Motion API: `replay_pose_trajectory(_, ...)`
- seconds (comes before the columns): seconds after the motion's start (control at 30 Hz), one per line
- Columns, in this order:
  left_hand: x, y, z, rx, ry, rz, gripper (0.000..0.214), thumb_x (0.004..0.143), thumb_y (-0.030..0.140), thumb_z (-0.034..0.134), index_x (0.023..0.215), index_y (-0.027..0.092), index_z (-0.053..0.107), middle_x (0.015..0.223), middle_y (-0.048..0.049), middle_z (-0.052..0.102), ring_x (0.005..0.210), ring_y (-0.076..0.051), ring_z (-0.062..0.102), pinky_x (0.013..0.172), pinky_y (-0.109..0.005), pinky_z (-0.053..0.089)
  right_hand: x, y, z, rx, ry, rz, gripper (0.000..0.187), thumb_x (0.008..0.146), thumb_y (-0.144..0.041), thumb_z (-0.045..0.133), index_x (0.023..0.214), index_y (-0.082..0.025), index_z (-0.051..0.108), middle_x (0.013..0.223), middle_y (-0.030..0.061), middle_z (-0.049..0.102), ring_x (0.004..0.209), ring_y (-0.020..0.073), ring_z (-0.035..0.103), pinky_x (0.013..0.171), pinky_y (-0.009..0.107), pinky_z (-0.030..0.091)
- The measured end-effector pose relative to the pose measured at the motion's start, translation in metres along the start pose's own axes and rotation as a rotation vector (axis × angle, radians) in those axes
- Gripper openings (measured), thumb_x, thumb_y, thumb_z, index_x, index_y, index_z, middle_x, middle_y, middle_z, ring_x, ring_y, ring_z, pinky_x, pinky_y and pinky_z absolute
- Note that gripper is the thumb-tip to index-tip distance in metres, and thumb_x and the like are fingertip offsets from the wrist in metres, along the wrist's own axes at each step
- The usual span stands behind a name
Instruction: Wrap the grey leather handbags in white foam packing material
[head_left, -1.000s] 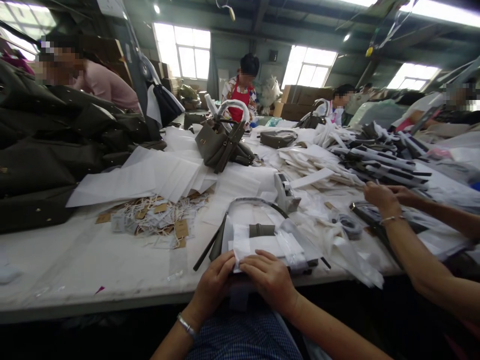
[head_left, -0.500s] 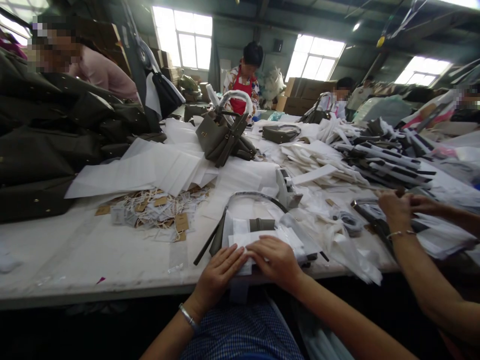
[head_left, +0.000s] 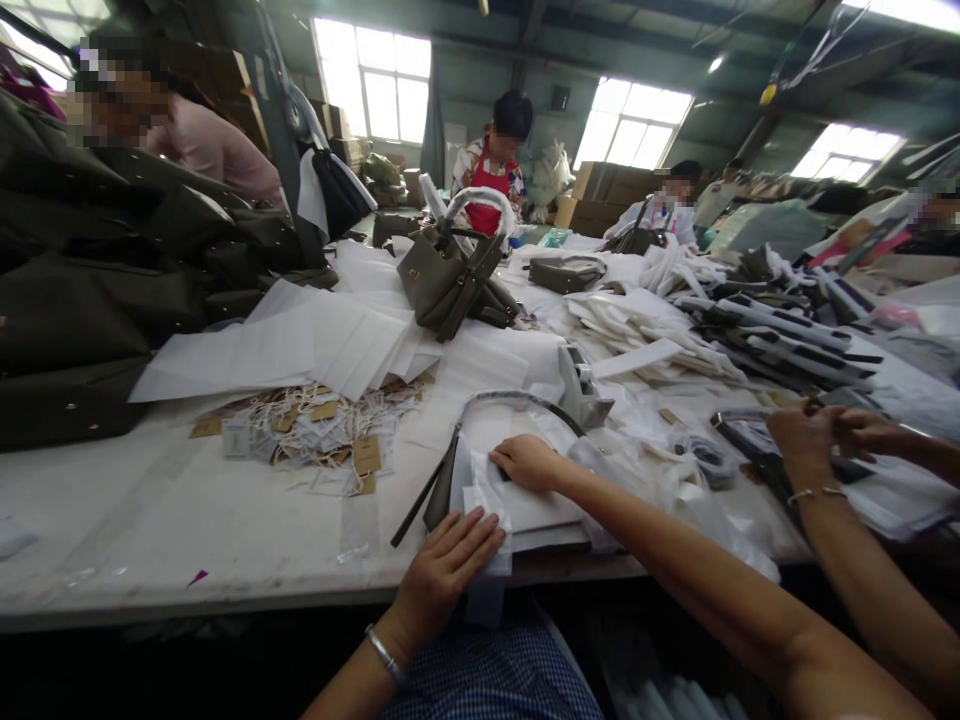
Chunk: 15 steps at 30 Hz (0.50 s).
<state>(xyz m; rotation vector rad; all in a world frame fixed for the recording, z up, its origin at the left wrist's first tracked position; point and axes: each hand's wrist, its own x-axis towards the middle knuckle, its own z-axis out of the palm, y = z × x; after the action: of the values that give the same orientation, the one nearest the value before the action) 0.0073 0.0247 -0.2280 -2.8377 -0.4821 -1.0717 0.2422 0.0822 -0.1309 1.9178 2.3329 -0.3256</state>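
Observation:
A dark green handbag lies on the table's near edge, its long handle arching away from me under clear film. White wrapping sheet covers much of its body. My left hand rests with fingers stretched flat on the wrapping's near left part. Farther up, my right hand reaches over the bag with its fingers closed at the wrapping's upper edge. Its fingertips pinch the sheet there, partly hidden by the hand itself. Behind the handle sits a grey tape dispenser.
Paper tags with strings lie in a heap left of the bag. White sheets and a standing green handbag are behind. Dark bags pile up at far left. At right, a co-worker's hands handle a dark strap.
My right hand has moved up and away over the bag, from beside my left hand to the wrapping's upper edge. My left hand stays flat near the front, slightly lower in view.

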Motion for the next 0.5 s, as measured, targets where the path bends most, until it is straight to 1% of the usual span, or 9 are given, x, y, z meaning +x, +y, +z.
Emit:
replay_pose_trajectory(0.17, 0.002, 0.002, -0.001, 0.021, 0.007, -0.003, 0.047, 0.101, 0.007, 0.037, 0.146, 0.020, 0.043, 0.145, -0.0048, 0.054, 0.139, -0.021, 0.044, 0.113, -0.042, 0.044, 0.007, -0.019, 0.005, -0.012, 0.050, -0.022, 0.040, 0.103, -0.031, 0.041, 0.092, -0.015, 0.076, 0.096, 0.0124, 0.075, 0.092, 0.0239, 0.069, 0.080, 0.029, 0.043)
replay_pose_trajectory(0.23, 0.003, 0.004, -0.003, 0.033, 0.014, -0.009, 0.046, 0.101, 0.008, 0.038, 0.145, 0.020, 0.044, 0.144, -0.0050, 0.055, 0.138, -0.021, 0.045, 0.112, -0.041, 0.045, 0.008, -0.022, 0.007, -0.009, 0.077, -0.054, 0.038, 0.103, -0.029, 0.043, 0.090, -0.014, 0.076, 0.096, 0.0127, 0.075, 0.093, 0.0237, 0.069, 0.086, 0.030, 0.043)
replay_pose_trajectory(0.3, 0.004, 0.005, -0.004, 0.048, 0.030, -0.017, 0.045, 0.101, 0.009, 0.038, 0.145, 0.020, 0.046, 0.142, -0.0053, 0.056, 0.136, -0.021, 0.047, 0.111, -0.041, 0.046, 0.005, -0.021, 0.009, -0.001, 0.107, -0.090, 0.035, 0.103, -0.026, 0.043, 0.094, -0.014, 0.075, 0.100, 0.0123, 0.075, 0.104, 0.0242, 0.066, 0.096, 0.033, 0.041)
replay_pose_trajectory(0.4, 0.006, 0.007, -0.004, 0.069, 0.050, -0.028, 0.045, 0.100, 0.007, 0.039, 0.143, 0.019, 0.048, 0.141, -0.0050, 0.057, 0.134, -0.021, 0.049, 0.110, -0.040, 0.047, -0.012, -0.018, 0.016, 0.034, 0.218, -0.155, 0.028, 0.103, -0.022, 0.046, 0.115, -0.016, 0.070, 0.122, 0.0107, 0.069, 0.129, 0.0256, 0.052, 0.109, 0.040, 0.036)
replay_pose_trajectory(0.43, 0.007, 0.007, -0.004, 0.073, 0.053, -0.030, 0.045, 0.100, 0.007, 0.039, 0.142, 0.018, 0.049, 0.141, -0.0048, 0.057, 0.134, -0.021, 0.050, 0.109, -0.040, 0.047, -0.023, -0.017, 0.020, 0.058, 0.274, -0.181, 0.028, 0.102, -0.020, 0.048, 0.120, -0.017, 0.068, 0.128, 0.0102, 0.066, 0.132, 0.0262, 0.049, 0.110, 0.044, 0.036)
replay_pose_trajectory(0.5, 0.009, 0.006, -0.003, 0.075, 0.058, -0.034, 0.044, 0.100, 0.007, 0.040, 0.142, 0.019, 0.049, 0.141, -0.0045, 0.058, 0.133, -0.021, 0.050, 0.109, -0.039, 0.047, -0.051, -0.019, 0.029, 0.134, 0.398, -0.232, 0.029, 0.100, -0.018, 0.050, 0.124, -0.018, 0.065, 0.131, 0.0101, 0.064, 0.130, 0.0262, 0.052, 0.111, 0.049, 0.037)
